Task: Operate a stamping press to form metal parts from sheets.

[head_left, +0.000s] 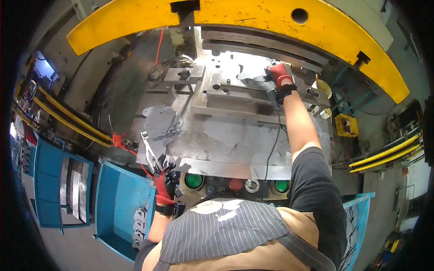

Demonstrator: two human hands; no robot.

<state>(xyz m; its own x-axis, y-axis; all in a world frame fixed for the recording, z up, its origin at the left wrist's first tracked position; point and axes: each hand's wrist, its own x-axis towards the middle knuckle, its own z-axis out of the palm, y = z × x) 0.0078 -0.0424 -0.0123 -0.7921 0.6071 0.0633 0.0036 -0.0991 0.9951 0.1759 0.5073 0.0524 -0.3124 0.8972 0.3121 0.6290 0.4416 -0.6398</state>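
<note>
My left hand [164, 179], in a red and black glove, is closed around a long, narrow silver metal tool [148, 147] that looks like tongs. The tool points up and away over the table's left front edge. Beside its tip lies a pile of flat, irregular grey sheet-metal parts [159, 121]. My right arm reaches far forward over the press die [235, 100]. There my right hand [279, 73], gloved in red, is closed at the right end of a flat sheet-metal part [253, 74] on the die; its fingertips are partly lost in glare.
A yellow press beam [253, 16] arches over the far side. Along the near edge runs a control panel with green buttons [194, 180] and a red button [235, 184]. A blue bin [110, 198] with metal parts stands at left; another blue bin [361, 203] is at right.
</note>
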